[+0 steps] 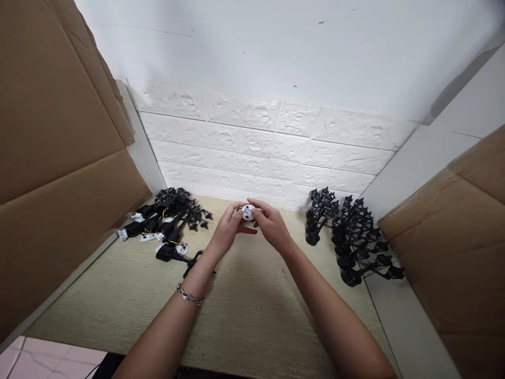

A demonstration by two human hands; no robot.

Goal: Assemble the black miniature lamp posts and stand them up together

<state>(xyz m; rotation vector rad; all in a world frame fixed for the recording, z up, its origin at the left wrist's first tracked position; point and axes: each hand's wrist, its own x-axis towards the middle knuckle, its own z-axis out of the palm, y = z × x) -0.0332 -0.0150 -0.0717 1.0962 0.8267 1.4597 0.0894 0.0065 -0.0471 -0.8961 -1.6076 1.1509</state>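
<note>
Both my hands meet over the middle of the table, around a small round white disc [248,212] with dark marks on its face. My left hand [230,223] grips its left side, thumb on the face. From the right, my right hand [270,221] holds the other edge, its thumb also on the face. Whatever lies under the disc is hidden by my fingers. To the left of my left forearm lies a black miniature lamp post [169,252] with a white disc and yellow wire at its base end.
A pile of black lamp posts [173,210] with loose white bases and yellow wires is at the left. Several black lamp posts [351,237] stand in rows at the right. Cardboard sheets [71,158] flank both sides; a white brick-patterned wall [260,142] closes the back.
</note>
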